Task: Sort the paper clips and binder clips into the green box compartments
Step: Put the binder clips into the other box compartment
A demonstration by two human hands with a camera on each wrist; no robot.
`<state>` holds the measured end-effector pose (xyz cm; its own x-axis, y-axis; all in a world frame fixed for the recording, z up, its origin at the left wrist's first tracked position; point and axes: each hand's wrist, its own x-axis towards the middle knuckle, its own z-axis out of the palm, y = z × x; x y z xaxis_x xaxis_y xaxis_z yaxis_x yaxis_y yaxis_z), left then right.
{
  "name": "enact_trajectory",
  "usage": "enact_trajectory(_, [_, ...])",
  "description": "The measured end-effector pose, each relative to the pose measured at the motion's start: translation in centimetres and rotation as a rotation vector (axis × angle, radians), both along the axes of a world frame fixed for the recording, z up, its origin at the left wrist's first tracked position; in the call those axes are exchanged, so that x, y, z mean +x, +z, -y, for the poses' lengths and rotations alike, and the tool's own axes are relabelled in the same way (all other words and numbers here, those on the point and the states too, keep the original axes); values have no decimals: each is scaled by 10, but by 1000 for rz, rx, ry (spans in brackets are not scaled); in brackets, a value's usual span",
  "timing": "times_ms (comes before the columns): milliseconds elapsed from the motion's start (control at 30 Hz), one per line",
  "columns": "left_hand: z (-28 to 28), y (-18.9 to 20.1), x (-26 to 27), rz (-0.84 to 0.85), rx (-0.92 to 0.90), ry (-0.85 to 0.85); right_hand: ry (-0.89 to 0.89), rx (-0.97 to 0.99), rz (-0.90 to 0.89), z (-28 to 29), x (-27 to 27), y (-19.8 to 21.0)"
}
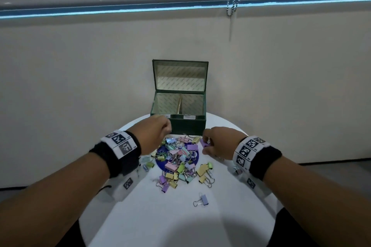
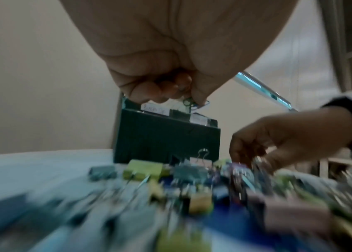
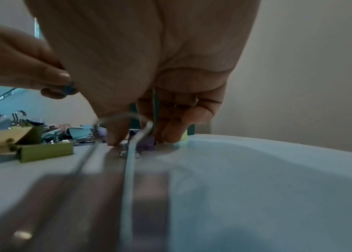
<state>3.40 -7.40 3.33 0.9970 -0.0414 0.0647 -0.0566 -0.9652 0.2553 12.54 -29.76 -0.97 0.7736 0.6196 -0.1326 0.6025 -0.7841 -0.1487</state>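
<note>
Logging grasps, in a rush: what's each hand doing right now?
Left hand: fingers curled, pinching paper clips above the green box.
Right hand: fingers pinching a purple binder clip at the pile's edge.

Pastel binder clips (image 1: 180, 163) heaped before open, two-compartment green box (image 1: 187, 126).

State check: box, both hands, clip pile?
green box: lid open, both compartments look empty
left hand: raised near the box front, pinching paper clips
right hand: down at the pile's edge, fingers around a purple binder clip
clip pile: unsorted, on the table
</note>
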Motion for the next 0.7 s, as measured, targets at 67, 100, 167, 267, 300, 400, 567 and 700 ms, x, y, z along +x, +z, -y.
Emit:
enact_trajectory(67, [8, 10, 20, 2, -58, 21, -3, 26, 6, 2, 1, -3])
enact_trajectory(100, [12, 15, 32, 4, -83, 27, 2, 43, 20, 3, 2, -5])
enact_trajectory(167, [19, 20, 55, 13, -99, 43, 0, 64, 59, 4, 0, -6])
enact_trajectory(267, [31, 24, 83, 18, -67, 72, 0, 80, 65, 5, -1, -6])
enact_trajectory(300, [35, 23, 92, 12, -45, 76, 4, 88, 63, 5, -1, -6])
enact_trajectory(400, [43, 18, 108, -52, 18, 74, 4, 106, 41, 6, -1, -3])
enact_trajectory(567, [49, 18, 111, -93, 102, 20, -4, 155, -10, 10, -2, 4])
enact_trajectory(700, [45, 24, 101, -61, 155, -21, 21, 202, 17, 10, -2, 4])
